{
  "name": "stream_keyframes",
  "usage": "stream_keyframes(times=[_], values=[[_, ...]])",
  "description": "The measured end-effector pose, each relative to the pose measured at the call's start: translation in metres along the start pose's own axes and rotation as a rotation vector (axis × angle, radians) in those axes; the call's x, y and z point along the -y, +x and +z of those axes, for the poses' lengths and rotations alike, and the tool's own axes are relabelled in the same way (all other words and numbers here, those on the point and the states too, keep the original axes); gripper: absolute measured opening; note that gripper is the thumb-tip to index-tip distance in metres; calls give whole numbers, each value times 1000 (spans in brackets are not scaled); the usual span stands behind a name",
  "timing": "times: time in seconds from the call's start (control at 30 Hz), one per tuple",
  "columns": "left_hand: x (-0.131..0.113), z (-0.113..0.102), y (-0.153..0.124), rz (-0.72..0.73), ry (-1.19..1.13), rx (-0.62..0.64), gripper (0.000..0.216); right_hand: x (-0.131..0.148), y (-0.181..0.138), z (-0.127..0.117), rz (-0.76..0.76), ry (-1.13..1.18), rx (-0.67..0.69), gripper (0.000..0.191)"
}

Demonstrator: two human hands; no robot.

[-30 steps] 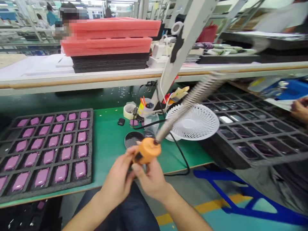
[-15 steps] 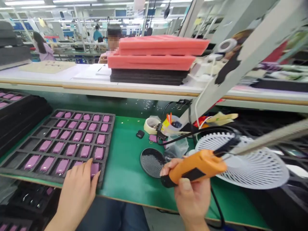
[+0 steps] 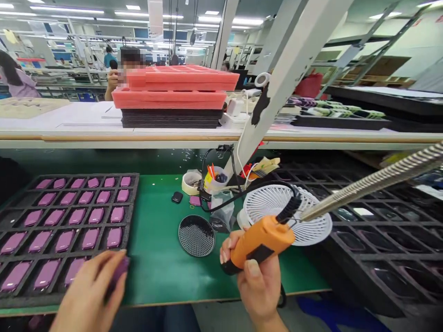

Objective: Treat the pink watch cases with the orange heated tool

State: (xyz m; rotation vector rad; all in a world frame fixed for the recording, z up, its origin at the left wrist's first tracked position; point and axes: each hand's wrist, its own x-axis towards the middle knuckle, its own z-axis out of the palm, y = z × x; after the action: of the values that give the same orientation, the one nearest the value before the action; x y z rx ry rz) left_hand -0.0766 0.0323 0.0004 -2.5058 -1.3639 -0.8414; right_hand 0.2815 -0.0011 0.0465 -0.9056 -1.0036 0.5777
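My left hand (image 3: 93, 286) is closed on a small purple plastic case (image 3: 119, 271) at the near right corner of the black foam tray (image 3: 133, 216). Its fingers partly hide the case. Similar purple cases sit in rows in the tray's compartments. In my right hand (image 3: 258, 276) is an orange electric screwdriver (image 3: 261, 244), its black nose pointing down and left. A black cord and a metal coil spring (image 3: 374, 182) run from its back end. The screwdriver's tip is not visible. Beyond it lies a round black mesh dish (image 3: 196, 235) on the green bench.
A white slatted round fan cover (image 3: 287, 207) stands behind the screwdriver. Small pots (image 3: 192, 183), cords and a clear bag crowd the bench's back. Black trays (image 3: 374, 258) fill the right side. Red trays (image 3: 176, 99) are stacked on the shelf beside a slanted white post (image 3: 277, 87).
The view has swung right, showing more of the black trays. My left hand has lifted a purple case from its compartment at the tray's near right corner. My right hand keeps holding the screwdriver.
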Motion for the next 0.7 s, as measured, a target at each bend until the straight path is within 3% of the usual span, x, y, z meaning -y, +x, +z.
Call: stream_keyframes(times=[0.07, 0.2, 0.4, 0.57, 0.7], values=[[-35, 9, 13, 67, -132, 60, 36, 1, 1, 1, 8, 21, -1, 29], [-81, 37, 34, 18, -212, 167, 25, 3, 1, 1, 53, 68, -2, 42], [-110, 53, 55, 38, -210, 166, 33, 12, 8, 11, 81, 115, -44, 42], [-134, 70, 69, 93, -355, 110, 11, 12, 24, 32, 89, 125, -58, 47], [-138, 65, 60, 76, -407, 114, 12, 2, 25, 45, 143, 148, -27, 50]])
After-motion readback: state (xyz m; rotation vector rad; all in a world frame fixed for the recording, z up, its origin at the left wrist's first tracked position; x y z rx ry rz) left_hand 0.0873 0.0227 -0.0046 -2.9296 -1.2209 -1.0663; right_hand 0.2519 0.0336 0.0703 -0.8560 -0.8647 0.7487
